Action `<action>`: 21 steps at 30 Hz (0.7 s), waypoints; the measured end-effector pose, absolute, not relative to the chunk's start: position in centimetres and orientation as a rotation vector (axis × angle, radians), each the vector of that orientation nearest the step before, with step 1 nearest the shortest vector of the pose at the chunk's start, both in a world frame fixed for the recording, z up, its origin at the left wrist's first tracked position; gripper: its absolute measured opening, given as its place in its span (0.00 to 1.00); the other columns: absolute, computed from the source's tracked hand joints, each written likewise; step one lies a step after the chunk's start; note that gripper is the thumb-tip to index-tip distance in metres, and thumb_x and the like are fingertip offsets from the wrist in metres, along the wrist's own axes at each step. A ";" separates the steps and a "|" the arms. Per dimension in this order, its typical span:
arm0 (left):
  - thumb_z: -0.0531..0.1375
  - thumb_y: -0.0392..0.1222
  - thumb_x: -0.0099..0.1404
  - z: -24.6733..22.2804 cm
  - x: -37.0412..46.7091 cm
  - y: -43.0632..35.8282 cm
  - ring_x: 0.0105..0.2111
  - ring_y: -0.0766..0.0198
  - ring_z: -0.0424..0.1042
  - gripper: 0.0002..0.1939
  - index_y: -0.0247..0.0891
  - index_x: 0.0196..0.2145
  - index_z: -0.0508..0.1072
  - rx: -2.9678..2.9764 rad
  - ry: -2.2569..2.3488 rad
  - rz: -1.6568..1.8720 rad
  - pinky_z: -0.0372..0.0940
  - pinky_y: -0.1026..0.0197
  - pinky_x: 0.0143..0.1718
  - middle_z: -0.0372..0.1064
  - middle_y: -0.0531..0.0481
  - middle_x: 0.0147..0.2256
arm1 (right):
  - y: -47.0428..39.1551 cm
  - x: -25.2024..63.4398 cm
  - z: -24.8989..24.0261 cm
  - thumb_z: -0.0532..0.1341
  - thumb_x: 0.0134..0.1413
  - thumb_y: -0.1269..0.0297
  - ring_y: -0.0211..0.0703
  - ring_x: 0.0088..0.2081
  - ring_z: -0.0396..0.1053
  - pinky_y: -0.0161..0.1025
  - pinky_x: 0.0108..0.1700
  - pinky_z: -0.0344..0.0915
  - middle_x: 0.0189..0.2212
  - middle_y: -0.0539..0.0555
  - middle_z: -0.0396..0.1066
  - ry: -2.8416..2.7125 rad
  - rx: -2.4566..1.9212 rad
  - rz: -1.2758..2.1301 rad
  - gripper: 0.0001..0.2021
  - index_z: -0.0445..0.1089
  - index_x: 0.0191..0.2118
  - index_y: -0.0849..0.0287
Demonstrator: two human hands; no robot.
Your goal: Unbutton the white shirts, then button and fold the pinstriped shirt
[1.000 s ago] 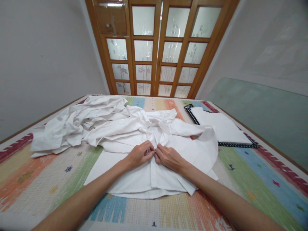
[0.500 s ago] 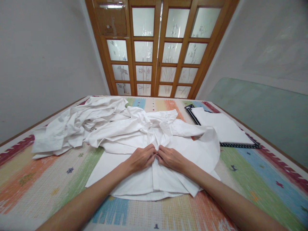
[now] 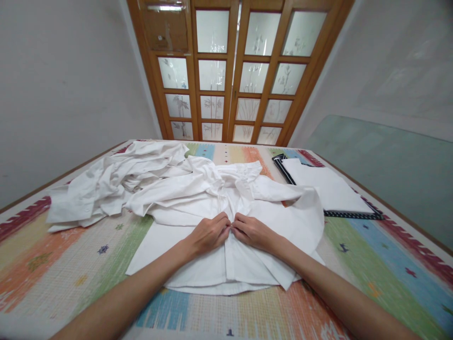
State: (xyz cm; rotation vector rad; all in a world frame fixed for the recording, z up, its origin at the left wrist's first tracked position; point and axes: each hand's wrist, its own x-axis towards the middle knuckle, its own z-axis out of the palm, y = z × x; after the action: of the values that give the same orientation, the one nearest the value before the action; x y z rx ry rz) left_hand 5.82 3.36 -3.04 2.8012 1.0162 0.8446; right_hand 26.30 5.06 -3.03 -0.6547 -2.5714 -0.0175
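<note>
Left grip point(image 3: 211, 232) and right grip point(image 3: 254, 231) pinch the white shirt point(image 3: 237, 264) mid-front.

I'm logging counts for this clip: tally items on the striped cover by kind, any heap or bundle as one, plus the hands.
White shirt: 1
Crumpled white heap: 1
Folded black-and-white bundle: 1
Left hand and right hand: 2
Total: 5

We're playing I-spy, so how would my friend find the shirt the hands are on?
Find the wooden doors, then the striped cover below. In its middle lies a white shirt, hem nearest you. A crumpled white pile lies left, a folded white cloth right; only this has the left hand and right hand on it.
</note>
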 end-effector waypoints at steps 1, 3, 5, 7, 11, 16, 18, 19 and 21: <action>0.48 0.37 0.69 -3.0 5.9 3.3 0.28 0.69 0.68 0.07 0.37 0.37 0.65 2.794 1.021 0.833 0.64 0.68 0.25 0.66 0.51 0.34 | 5.1 26.3 -3.1 0.50 0.62 0.70 0.36 0.26 0.61 0.33 0.29 0.61 0.29 0.52 0.62 -2.565 -0.652 0.004 0.10 0.65 0.31 0.61; 0.48 0.37 0.69 -2.9 6.0 3.2 0.28 0.68 0.68 0.07 0.37 0.37 0.65 2.775 1.020 0.808 0.65 0.67 0.26 0.66 0.50 0.34 | 5.1 26.3 -3.3 0.50 0.62 0.70 0.36 0.26 0.61 0.32 0.29 0.61 0.28 0.52 0.62 -2.553 -0.658 0.019 0.10 0.65 0.31 0.61; 0.48 0.38 0.69 -2.6 6.0 3.2 0.29 0.67 0.68 0.07 0.37 0.37 0.66 2.735 1.007 0.792 0.65 0.66 0.27 0.66 0.49 0.35 | 5.0 26.2 -3.3 0.50 0.62 0.70 0.36 0.26 0.61 0.32 0.29 0.60 0.28 0.52 0.62 -2.539 -0.686 -0.008 0.10 0.65 0.30 0.60; 0.48 0.39 0.69 -2.0 5.8 3.3 0.32 0.66 0.69 0.08 0.38 0.38 0.66 2.678 1.002 0.792 0.66 0.65 0.30 0.67 0.48 0.37 | 5.0 26.1 -3.0 0.50 0.62 0.70 0.36 0.25 0.60 0.33 0.28 0.58 0.27 0.51 0.62 -2.516 -0.727 -0.049 0.11 0.65 0.29 0.60; 0.49 0.41 0.69 -0.4 4.6 3.8 0.37 0.64 0.71 0.10 0.39 0.41 0.68 2.617 1.090 0.686 0.65 0.63 0.36 0.70 0.48 0.40 | 5.0 27.5 -0.4 0.51 0.60 0.68 0.37 0.25 0.59 0.35 0.28 0.57 0.25 0.50 0.60 -2.369 -0.769 -0.005 0.12 0.63 0.26 0.58; 0.51 0.48 0.67 1.5 -0.3 4.7 0.28 0.65 0.70 0.13 0.40 0.37 0.72 2.566 1.221 0.549 0.64 0.62 0.34 0.72 0.51 0.32 | 5.6 33.2 2.7 0.50 0.59 0.65 0.42 0.32 0.66 0.40 0.36 0.63 0.32 0.55 0.66 -2.191 -0.961 0.116 0.13 0.68 0.29 0.59; 0.50 0.51 0.68 1.9 -3.1 5.5 0.33 0.62 0.71 0.16 0.38 0.44 0.70 2.498 1.458 0.801 0.65 0.59 0.40 0.72 0.47 0.38 | 6.3 36.0 2.2 0.50 0.59 0.61 0.48 0.42 0.67 0.45 0.45 0.64 0.44 0.60 0.67 -2.087 -1.223 -0.023 0.14 0.70 0.43 0.59; 0.51 0.52 0.66 2.0 -4.5 6.0 0.41 0.57 0.71 0.20 0.37 0.48 0.68 2.487 1.611 0.929 0.64 0.55 0.46 0.71 0.43 0.44 | 6.8 37.1 1.6 0.52 0.59 0.58 0.53 0.49 0.65 0.50 0.50 0.61 0.49 0.62 0.66 -2.035 -1.370 -0.122 0.18 0.68 0.49 0.59; 0.55 0.57 0.62 1.8 -6.6 7.0 0.53 0.47 0.64 0.31 0.34 0.56 0.61 2.444 1.867 0.985 0.57 0.47 0.55 0.65 0.37 0.53 | 7.9 38.7 -0.1 0.53 0.58 0.52 0.60 0.56 0.60 0.56 0.55 0.56 0.54 0.66 0.64 -1.991 -1.619 -0.195 0.25 0.63 0.56 0.62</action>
State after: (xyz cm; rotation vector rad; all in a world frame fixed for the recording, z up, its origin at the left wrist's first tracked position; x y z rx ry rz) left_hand -6.55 7.00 1.76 2.4443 1.8674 0.9850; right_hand 38.72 7.95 -0.06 -1.6189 -1.9905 -0.1949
